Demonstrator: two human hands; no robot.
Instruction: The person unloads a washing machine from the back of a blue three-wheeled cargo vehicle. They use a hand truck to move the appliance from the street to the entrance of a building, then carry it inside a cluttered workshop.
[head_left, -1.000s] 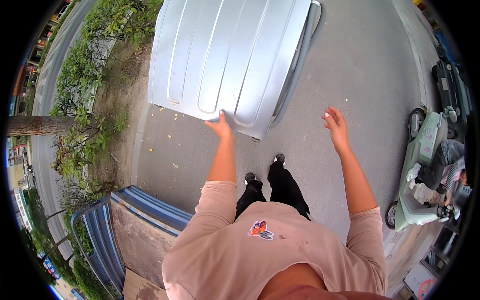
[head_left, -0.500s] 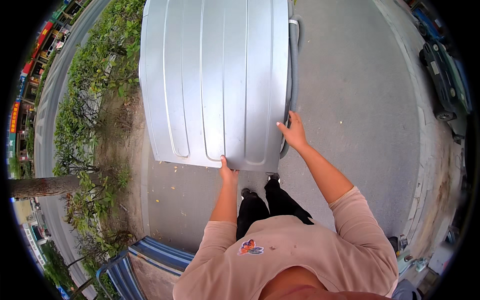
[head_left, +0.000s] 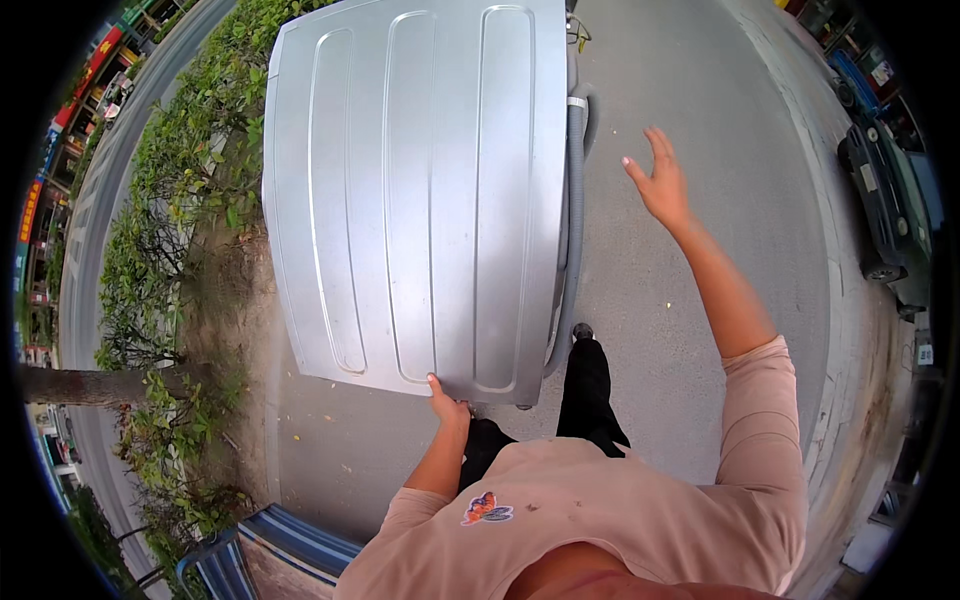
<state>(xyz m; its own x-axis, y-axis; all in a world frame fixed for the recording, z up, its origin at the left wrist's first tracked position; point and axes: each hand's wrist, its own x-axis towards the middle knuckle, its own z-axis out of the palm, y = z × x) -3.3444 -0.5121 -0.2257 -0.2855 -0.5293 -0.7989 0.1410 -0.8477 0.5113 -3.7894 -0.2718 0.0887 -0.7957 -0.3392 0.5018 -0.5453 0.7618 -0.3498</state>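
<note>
A large silver washing machine [head_left: 400, 200] shows its ribbed metal side panel, facing up toward me. Along its right edge runs a grey corrugated hose [head_left: 574, 200]. My left hand [head_left: 449, 402] grips the panel's near edge, thumb on top and fingers hidden beneath. To the right of the machine, my right hand [head_left: 662, 185] is raised over the pavement, fingers spread, touching nothing. What supports the machine underneath is hidden.
Bushes [head_left: 150, 270] and a tree trunk [head_left: 110, 386] line the left side. A blue-striped bench-like frame [head_left: 300, 540] stands at lower left, close to my left arm. A dark parked car [head_left: 885, 205] is at the far right, past the kerb.
My right hand has left the machine's right edge and moved up and right into the air. The machine appears nearer to me. My left hand keeps its hold, and my feet have shifted.
</note>
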